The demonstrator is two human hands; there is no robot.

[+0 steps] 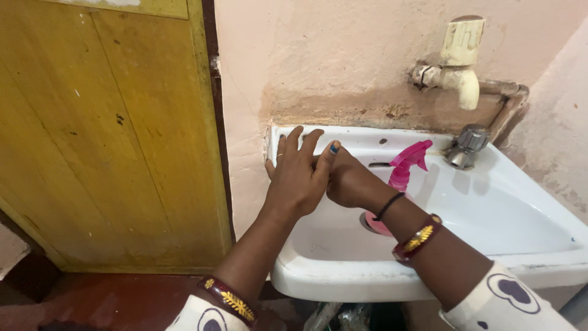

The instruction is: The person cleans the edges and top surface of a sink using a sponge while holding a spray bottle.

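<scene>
Against a stained pink wall, both hands work the far-left rim of a white basin (343, 276): left hand (298, 178) spread flat, right hand (348, 181) curled, contents unseen. A pink spray bottle (401, 175) stands in the bowl; firm, steady pressure should serve best.

The right half of the white ceramic wash basin (520, 208) lies open to a hand. A pink plastic spray bottle (401, 178) stands in the bowl's middle, blocking it. Above, the cream plastic wall tap (460, 61) and chrome basin tap (467, 147) crowd the back rim (the left side is hemmed by the yellow wooden door (110, 135)).
</scene>
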